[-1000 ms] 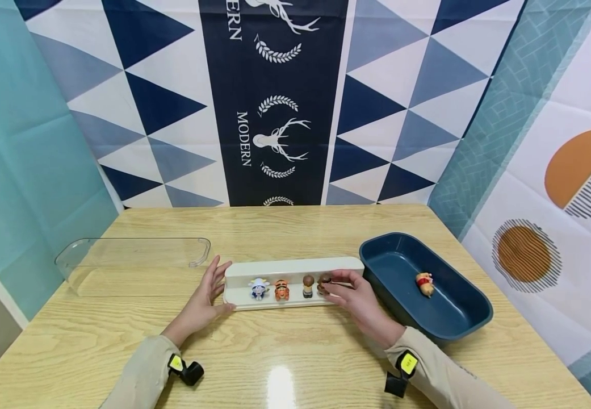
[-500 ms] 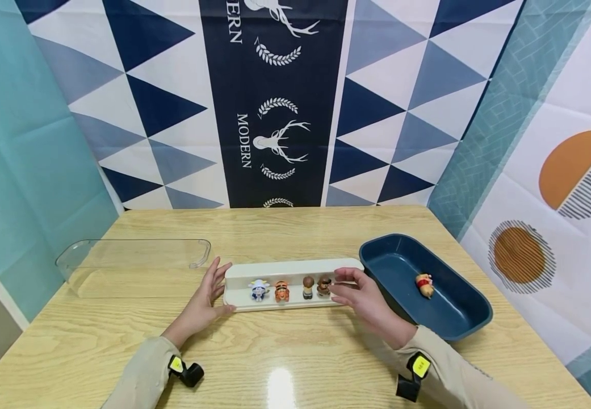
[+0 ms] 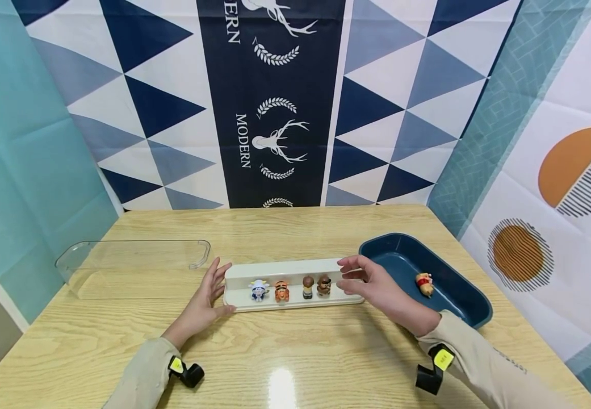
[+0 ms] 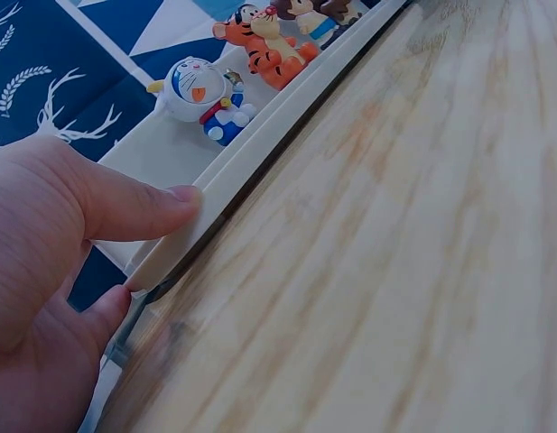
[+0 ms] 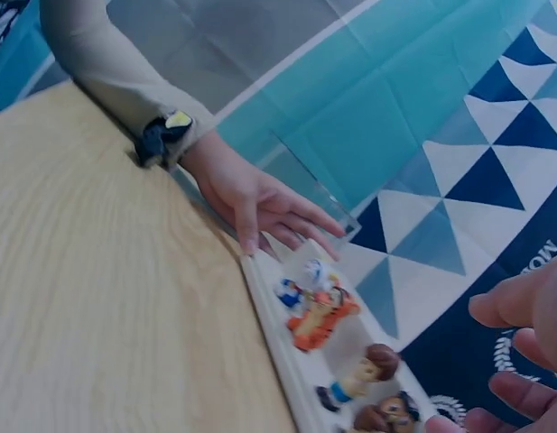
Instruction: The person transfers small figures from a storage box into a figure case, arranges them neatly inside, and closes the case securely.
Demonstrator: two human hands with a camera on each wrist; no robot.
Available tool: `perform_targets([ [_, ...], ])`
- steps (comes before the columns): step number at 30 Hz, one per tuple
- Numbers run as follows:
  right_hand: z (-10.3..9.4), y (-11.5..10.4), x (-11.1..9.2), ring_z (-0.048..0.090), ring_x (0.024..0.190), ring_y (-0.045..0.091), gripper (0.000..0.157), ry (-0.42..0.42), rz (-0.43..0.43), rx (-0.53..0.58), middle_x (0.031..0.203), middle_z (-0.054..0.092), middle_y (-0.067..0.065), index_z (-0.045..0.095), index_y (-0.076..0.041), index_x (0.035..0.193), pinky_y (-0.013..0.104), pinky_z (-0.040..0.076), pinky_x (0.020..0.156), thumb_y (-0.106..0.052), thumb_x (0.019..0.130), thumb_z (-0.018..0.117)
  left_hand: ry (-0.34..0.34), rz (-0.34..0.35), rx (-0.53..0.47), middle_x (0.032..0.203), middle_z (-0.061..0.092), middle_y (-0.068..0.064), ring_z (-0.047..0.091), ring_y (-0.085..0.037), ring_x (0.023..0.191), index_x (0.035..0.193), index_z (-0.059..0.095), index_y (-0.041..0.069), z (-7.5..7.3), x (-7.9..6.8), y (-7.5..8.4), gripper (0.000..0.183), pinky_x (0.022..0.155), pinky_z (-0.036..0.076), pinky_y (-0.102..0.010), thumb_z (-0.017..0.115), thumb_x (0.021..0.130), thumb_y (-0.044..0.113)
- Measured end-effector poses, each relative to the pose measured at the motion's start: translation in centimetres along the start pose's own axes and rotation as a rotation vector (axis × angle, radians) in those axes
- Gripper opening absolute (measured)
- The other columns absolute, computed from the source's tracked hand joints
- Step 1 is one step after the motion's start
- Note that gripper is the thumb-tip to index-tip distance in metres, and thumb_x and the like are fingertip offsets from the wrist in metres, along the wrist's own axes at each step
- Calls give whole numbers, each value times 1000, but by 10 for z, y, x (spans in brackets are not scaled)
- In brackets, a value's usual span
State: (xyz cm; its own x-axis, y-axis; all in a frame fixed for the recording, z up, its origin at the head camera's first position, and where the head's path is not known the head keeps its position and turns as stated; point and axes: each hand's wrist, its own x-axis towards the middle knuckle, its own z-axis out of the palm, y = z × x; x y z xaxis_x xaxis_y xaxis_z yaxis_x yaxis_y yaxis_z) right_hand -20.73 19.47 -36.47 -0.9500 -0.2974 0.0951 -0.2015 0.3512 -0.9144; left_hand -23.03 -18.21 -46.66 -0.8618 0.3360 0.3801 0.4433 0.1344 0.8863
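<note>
R hand (image 3: 377, 284) empty, nr wht tray (image 3: 290, 267); L hand (image 3: 203, 304) grips its L end. 4 figs (image 3: 281, 291) in, 1 more fig (image 3: 424, 284) prob left in bin (image 3: 392, 253).

Bright head view; white glare on the table (image 3: 285, 343); dimmer wrist views, right blurred.

Free wood on the table (image 3: 275, 346) all along the front of the white tray (image 3: 285, 309), a broad lane between the forearms! Left end's blocked: the left hand (image 3: 200, 304) is there, thumb on the lip. At the right end, the right hand (image 3: 379, 287) fills the way between the brown figure (image 3: 324, 286) and the blue bin (image 3: 456, 292). Overhead's free; the tray's back wall bars the rear. There's a gap between tiger (image 3: 282, 291) and boy (image 3: 307, 287)! Far left, a clear cover (image 3: 142, 254) stands in the way.
</note>
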Motion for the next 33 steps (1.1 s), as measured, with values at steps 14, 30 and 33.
perform_targets([
  [14, -30, -5, 1, 51, 113, 42, 39, -77, -165, -342, 127, 52, 23, 52, 1, 130, 41, 53, 84, -11, 96, 67, 5, 4, 15, 157, 18, -32, 16, -49, 143, 156, -7, -2, 1, -1, 0, 114, 113, 19, -59, 70, 74, -20],
  [30, -54, 14, 4, 51, 108, 42, 39, 32, -373, -890, 118, 55, 18, 58, -1, 121, 56, 49, 87, -6, 87, 76, 9, 14, 14, 157, 19, -32, 17, -48, 143, 156, -6, -3, 2, 1, -6, 114, 113, 20, -60, 70, 74, -22],
  [33, -60, 19, 6, 52, 103, 41, 41, 49, -418, -977, 115, 56, 17, 59, -1, 119, 54, 50, 84, -6, 84, 79, 11, 15, 13, 157, 18, -33, 17, -48, 144, 156, -6, -3, 2, 2, -7, 114, 113, 20, -61, 70, 74, -22],
])
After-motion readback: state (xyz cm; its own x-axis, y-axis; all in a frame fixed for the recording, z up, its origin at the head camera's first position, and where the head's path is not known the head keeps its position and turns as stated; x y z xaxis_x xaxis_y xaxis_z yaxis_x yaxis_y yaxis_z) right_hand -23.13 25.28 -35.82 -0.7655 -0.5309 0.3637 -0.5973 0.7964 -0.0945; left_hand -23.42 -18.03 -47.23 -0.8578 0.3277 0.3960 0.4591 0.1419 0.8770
